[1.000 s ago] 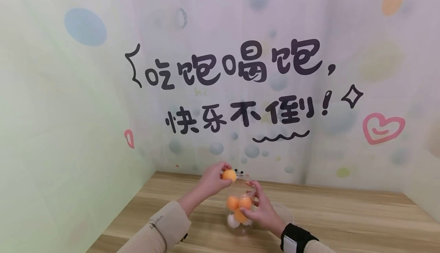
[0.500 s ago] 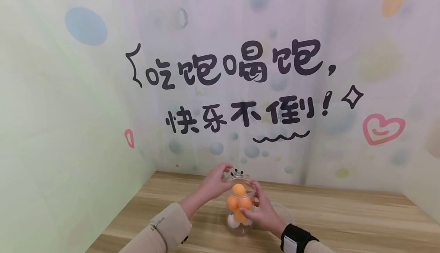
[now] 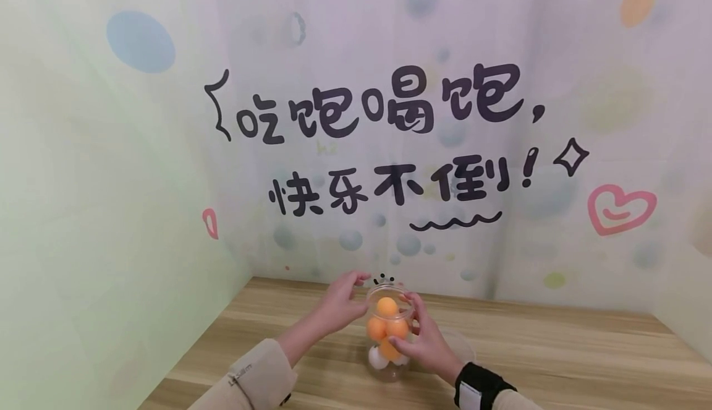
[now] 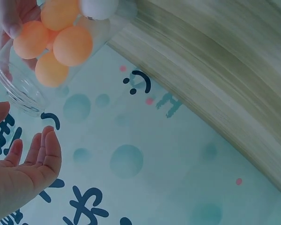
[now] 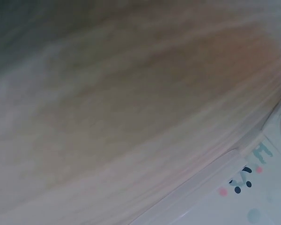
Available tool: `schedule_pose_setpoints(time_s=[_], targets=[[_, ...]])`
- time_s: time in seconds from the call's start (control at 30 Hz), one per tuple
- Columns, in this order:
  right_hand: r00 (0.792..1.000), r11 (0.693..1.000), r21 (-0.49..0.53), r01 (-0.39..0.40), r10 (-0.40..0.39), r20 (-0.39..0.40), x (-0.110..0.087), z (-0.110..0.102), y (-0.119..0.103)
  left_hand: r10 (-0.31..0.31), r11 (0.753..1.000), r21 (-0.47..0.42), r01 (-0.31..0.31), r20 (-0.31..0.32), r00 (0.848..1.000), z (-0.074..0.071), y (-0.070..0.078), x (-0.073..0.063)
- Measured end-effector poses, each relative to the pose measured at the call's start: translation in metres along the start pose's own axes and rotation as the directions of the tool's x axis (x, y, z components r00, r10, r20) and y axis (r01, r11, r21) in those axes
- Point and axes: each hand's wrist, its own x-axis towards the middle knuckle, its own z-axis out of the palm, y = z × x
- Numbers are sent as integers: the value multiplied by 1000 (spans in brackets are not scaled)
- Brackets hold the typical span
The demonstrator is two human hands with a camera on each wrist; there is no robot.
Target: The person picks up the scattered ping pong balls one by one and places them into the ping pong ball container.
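Note:
A clear plastic jar [image 3: 393,373] stands upright on the table, its mouth uncovered. Inside are several orange ping-pong balls [image 3: 387,306] above white ones [image 3: 378,357]. My right hand [image 3: 427,339] grips the jar from the right, thumb across the front and fingers by the rim. To the left of the mouth, my left hand [image 3: 339,302] is held with nothing in it, fingers and thumb apart. In the left wrist view those loosely bent fingers [image 4: 49,150] point toward the jar's rim [image 4: 23,93]. A blurred close surface fills most of the right wrist view.
A clear round lid-like piece [image 3: 460,343] lies on the wood-grain table [image 3: 534,354], partly behind my right hand. A printed cloth backdrop [image 3: 445,26] with large black characters rises at the table's far edge, and pale cloth [image 3: 83,212] walls the left side.
One second ago my left hand held an orange ping-pong ball beside the rim. It let that ball drop into the jar, then drew back left. My right hand kept its grip.

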Motion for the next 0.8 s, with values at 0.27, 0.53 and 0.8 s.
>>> schedule_pose_setpoints(time_s=[0.27,0.53,0.8], targets=[[1000,1000,-2,-2,2,13,0,0,0,-15,995,94,9,64,998,-3,1,-24],[999,1000,-22,21,-21,25,0,-2,1,-11,996,91,-15,286,958,4,4,-60],[999,999,-28,25,-24,29,0,-1,1,43,987,89,-137,667,744,6,-17,-85]])
